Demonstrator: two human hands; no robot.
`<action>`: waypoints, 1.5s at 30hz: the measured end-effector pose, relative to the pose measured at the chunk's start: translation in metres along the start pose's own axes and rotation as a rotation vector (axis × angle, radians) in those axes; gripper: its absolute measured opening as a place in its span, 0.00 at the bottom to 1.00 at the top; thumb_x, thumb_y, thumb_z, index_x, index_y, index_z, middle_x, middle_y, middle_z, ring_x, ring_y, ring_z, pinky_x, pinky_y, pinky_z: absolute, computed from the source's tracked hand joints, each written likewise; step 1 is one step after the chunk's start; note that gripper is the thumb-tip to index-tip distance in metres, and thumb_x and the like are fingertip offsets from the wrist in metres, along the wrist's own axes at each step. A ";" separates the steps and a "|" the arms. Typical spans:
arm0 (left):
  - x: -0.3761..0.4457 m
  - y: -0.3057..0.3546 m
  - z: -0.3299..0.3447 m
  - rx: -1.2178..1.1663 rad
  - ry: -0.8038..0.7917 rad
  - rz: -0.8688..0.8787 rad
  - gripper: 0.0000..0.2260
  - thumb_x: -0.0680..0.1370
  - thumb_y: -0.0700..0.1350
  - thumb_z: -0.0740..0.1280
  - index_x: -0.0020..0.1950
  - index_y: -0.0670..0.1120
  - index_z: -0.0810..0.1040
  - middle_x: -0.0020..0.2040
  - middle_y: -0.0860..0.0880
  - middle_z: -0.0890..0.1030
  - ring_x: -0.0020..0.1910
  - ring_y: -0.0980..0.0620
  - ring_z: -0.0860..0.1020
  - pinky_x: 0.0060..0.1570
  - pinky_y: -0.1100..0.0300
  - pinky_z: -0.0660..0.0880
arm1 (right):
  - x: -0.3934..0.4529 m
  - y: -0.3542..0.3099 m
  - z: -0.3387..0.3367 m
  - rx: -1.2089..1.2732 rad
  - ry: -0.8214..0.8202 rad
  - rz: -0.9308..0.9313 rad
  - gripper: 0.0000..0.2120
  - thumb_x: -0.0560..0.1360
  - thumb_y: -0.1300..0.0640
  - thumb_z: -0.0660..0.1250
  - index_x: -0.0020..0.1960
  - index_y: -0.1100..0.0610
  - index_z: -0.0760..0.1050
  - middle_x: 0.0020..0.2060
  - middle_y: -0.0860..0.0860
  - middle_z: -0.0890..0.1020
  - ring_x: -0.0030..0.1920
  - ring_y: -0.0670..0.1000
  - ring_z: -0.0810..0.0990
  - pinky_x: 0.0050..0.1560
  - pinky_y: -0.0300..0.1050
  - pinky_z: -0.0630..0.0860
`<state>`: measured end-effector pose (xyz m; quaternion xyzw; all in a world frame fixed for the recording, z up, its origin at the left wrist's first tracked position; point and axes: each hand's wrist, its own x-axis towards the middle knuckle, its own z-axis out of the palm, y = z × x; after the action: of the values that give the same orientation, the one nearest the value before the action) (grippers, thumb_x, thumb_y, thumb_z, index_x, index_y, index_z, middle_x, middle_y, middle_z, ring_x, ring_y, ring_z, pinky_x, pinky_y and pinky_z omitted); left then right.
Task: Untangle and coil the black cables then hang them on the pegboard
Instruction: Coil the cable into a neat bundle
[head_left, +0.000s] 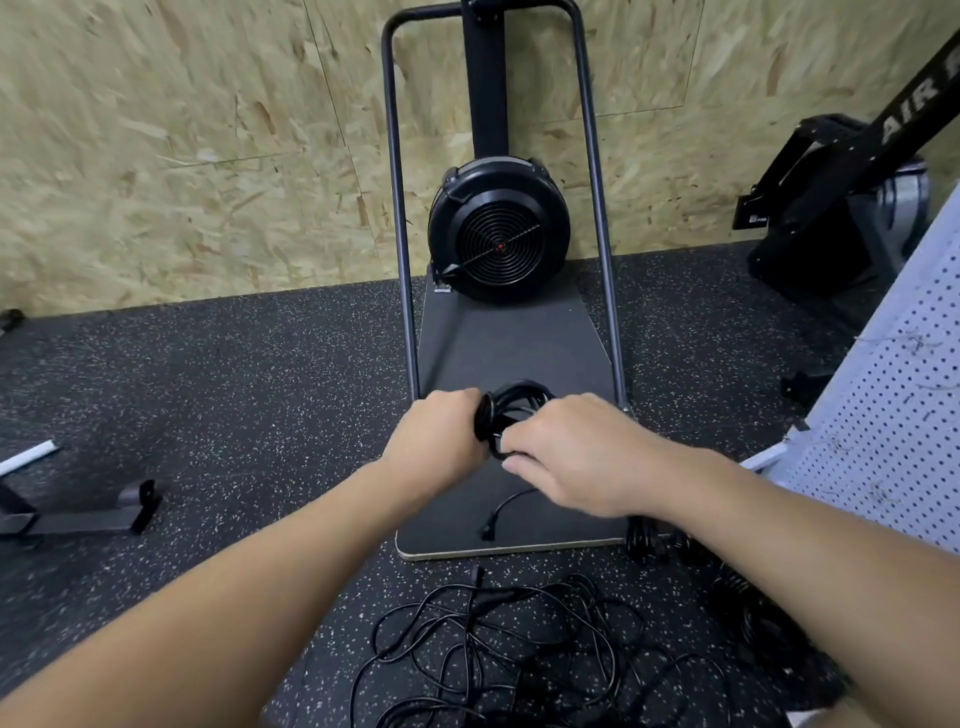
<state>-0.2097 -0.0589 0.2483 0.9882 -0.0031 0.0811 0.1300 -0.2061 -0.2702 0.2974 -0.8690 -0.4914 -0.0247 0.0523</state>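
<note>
Item: coiled black cable (511, 410), held in the air between both hands above the dark platform (511, 343) of a fan machine (498, 228).
Left hand (441, 434): fist closed round the coil's left side, loops emerging just beside the knuckles.
Right hand (574, 452): fingers (519, 446) curled and pinching the cable at the coil's lower right; the strand is wrapped across the bundle there.
Orientation: coil's long axis runs roughly left to right between the hands, loops bulging away from the person.
Loose end: a tail with a plug (488, 532) lies on the platform below the right hand, plug pointing down-left toward the platform's near edge.
Further stock: tangled black cables (519, 644) spread on the speckled floor (234, 415) nearer the person; bundled cables (649, 540) at the platform's right corner.
Pegboard (883, 415): white, perforated, at right.
</note>
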 end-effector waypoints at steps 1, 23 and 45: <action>-0.003 0.005 0.003 0.056 -0.018 0.059 0.08 0.77 0.53 0.68 0.48 0.50 0.75 0.46 0.43 0.85 0.46 0.32 0.82 0.46 0.46 0.81 | -0.001 0.000 -0.005 -0.009 0.038 -0.004 0.13 0.88 0.44 0.61 0.45 0.46 0.72 0.38 0.45 0.78 0.41 0.56 0.73 0.43 0.53 0.66; -0.027 0.032 -0.026 -0.678 -0.101 0.258 0.24 0.71 0.36 0.76 0.62 0.54 0.78 0.43 0.48 0.84 0.37 0.46 0.75 0.39 0.54 0.74 | -0.011 0.110 0.034 0.895 0.067 0.444 0.20 0.80 0.63 0.75 0.32 0.48 0.85 0.31 0.45 0.83 0.35 0.47 0.76 0.39 0.52 0.77; -0.001 -0.007 0.019 -0.013 -0.109 0.128 0.24 0.69 0.61 0.79 0.49 0.57 0.64 0.43 0.54 0.82 0.46 0.40 0.82 0.42 0.50 0.78 | -0.013 0.046 -0.015 0.548 0.288 0.226 0.13 0.82 0.46 0.73 0.41 0.51 0.86 0.33 0.50 0.83 0.35 0.53 0.79 0.40 0.53 0.78</action>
<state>-0.2069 -0.0567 0.2278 0.9881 -0.0740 0.0354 0.1305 -0.1734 -0.3064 0.3082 -0.8591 -0.3679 -0.0083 0.3558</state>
